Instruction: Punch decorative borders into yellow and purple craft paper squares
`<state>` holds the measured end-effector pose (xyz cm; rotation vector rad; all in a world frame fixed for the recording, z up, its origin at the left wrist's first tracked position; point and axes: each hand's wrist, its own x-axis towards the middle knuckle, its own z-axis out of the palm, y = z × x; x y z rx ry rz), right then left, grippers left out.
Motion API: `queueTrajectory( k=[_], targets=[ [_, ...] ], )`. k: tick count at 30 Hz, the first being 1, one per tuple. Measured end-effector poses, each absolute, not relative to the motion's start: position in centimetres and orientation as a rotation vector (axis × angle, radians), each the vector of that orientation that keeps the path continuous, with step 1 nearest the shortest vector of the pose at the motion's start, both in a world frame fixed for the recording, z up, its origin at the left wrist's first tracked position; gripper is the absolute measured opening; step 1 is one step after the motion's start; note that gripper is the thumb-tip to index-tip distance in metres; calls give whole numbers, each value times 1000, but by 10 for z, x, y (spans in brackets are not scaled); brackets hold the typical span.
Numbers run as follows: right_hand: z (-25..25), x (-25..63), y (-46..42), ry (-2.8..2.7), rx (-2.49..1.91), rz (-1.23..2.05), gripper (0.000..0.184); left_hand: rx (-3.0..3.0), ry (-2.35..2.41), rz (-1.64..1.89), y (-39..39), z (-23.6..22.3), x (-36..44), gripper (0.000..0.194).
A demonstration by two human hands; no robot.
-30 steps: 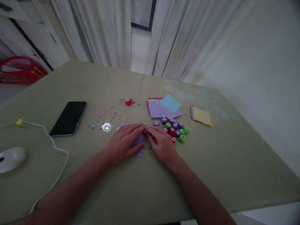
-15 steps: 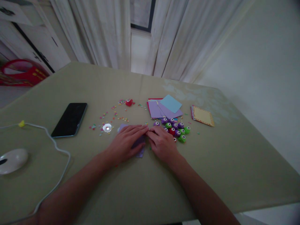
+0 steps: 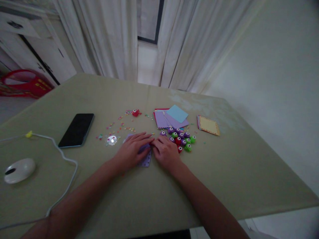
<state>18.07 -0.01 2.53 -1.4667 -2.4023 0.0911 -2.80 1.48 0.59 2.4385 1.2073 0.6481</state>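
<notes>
A small sheet of purple paper with dark dots along its edge [image 3: 146, 161] lies on the table, partly covered by my left hand [image 3: 131, 150]. That hand rests flat over the sheet with its fingers stretched towards the right and the thumb apart. My right hand [image 3: 166, 153] is closed, its fingers bent and pressed together. Its fingertips meet those of my left hand at the sheet's right edge; what they pinch is hidden. Just right of it sits a cluster of small purple, green and red figures with googly eyes [image 3: 178, 140].
Beyond the cluster lies a pile of coloured paper [image 3: 159, 119]; a cream-topped stack [image 3: 208, 125] is farther right. Tiny coloured bits [image 3: 122, 124], a red eyed figure [image 3: 136, 113] and a shiny disc [image 3: 112, 140] lie ahead. Leftward are a phone [image 3: 76, 130], a mouse [image 3: 21, 170] and a cable [image 3: 65, 158].
The whole view has shifted slightly, with the table's things now a little lower. Both hands keep nearly the same pose at the purple paper.
</notes>
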Motion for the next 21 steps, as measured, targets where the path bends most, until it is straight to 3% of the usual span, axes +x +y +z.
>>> queueTrajectory(
  k=[10, 15, 21],
  targets=[
    [25, 176, 4, -2260, -1375, 25, 16, 2543, 1303, 614, 12, 1, -43, 69],
    [22, 186, 9, -2176, -1457, -105, 12, 2555, 1318, 604, 16, -3, -46, 65],
    [19, 190, 8, -2089, -1478, -134, 21, 2537, 1398, 619, 12, 4, -41, 56]
  ],
)
